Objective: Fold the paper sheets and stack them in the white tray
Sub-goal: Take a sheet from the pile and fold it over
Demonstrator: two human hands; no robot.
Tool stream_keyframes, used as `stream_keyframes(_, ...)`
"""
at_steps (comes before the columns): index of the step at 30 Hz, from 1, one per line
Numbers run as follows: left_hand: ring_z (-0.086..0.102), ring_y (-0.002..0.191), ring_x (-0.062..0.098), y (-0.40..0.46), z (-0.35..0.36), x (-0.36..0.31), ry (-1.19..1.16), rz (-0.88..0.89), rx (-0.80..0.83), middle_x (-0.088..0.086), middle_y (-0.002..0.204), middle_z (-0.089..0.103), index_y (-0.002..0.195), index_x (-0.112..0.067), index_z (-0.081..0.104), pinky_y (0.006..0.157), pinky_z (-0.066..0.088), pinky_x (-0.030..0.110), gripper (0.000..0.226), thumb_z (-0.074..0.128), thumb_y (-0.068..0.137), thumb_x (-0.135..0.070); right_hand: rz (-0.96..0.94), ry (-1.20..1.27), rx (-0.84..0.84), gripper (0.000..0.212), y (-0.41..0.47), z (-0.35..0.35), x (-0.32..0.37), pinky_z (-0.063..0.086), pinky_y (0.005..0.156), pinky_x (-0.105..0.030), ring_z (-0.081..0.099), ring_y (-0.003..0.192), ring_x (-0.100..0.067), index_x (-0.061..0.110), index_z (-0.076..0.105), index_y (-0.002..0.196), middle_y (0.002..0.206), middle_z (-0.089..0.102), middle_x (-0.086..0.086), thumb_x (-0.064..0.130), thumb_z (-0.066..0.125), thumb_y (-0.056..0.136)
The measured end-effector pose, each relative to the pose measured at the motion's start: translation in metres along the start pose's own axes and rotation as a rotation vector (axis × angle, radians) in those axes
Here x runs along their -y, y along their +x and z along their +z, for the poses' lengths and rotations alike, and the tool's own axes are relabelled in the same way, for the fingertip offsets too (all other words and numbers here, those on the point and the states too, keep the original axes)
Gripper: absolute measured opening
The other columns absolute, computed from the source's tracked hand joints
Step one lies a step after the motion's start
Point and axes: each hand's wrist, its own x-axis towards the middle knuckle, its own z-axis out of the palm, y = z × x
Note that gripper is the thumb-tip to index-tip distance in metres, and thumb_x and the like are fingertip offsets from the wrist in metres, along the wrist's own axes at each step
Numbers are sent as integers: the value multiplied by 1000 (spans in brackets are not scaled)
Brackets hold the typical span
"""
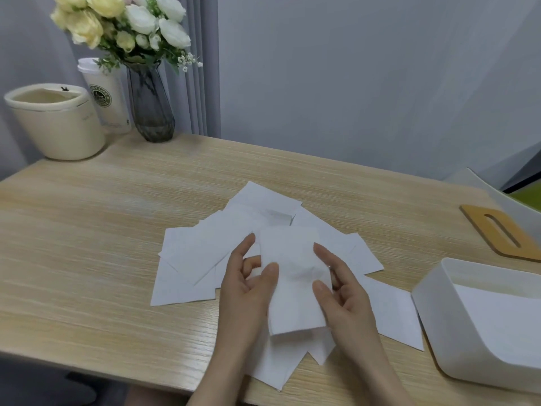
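While left hand [248,276] and right hand [339,285] both pinch one paper sheet [292,276] by its side edges, lifted over the loose pile [205,253] on the desk [87,230], align corners before creasing. White tray [456,326] sits right of right hand, one sheet inside.

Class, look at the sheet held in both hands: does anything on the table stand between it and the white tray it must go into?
Nothing visible does. Both hands, left and right, hold the sheet above the loose sheets. The tray sits open-topped to the right, with only a flat sheet on the table between. The wooden lid lies farther back, off the path.
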Motion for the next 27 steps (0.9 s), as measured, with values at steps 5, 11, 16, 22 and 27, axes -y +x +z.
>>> stream_keyframes(5, 70, 97, 10, 10, -8, -7, -22, -29, 63, -10, 106, 73, 133, -38, 48, 69, 57, 28, 61, 73, 85, -10, 71, 81, 242, 55, 5, -15, 5, 51, 86, -30, 65, 107, -20, 33, 51, 132, 115, 69, -3, 15, 57, 80)
stream_keyframes(11, 52, 127, 5, 1, 6, -4, -32, 108, -263, -10, 138, 53, 130, -38, 49, 108, 44, 40, 54, 58, 93, 1, 63, 180, 60, 70, -10, -9, 2, 50, 67, -16, 65, 79, -11, 34, 48, 135, 92, 70, -6, 22, 72, 70)
stream_keyframes(16, 53, 125, 4, -14, 21, 1, -62, 92, -318, -13, 137, 54, 128, -41, 50, 107, 45, 38, 56, 59, 92, 1, 23, 240, -2, 72, -28, 9, -5, 45, 104, -33, 57, 122, -12, 52, 41, 135, 133, 60, 5, 16, 65, 78)
stream_keyframes(22, 64, 100, 2, -10, -5, -5, -39, 12, -218, -8, 113, 65, 114, -39, 65, 84, 55, 35, 47, 68, 86, -2, 10, 112, -36, 59, -14, -16, -3, 29, 115, -50, 46, 133, -14, 53, 49, 129, 142, 51, 9, 11, 50, 87)
stream_keyframes(27, 66, 107, 10, -10, -7, -10, 53, -38, -49, -16, 114, 70, 110, -31, 71, 82, 57, 46, 38, 67, 87, -1, 45, 112, 26, 57, -10, -25, 5, 44, 101, -37, 58, 117, -14, 44, 63, 118, 124, 64, 12, -5, 45, 96)
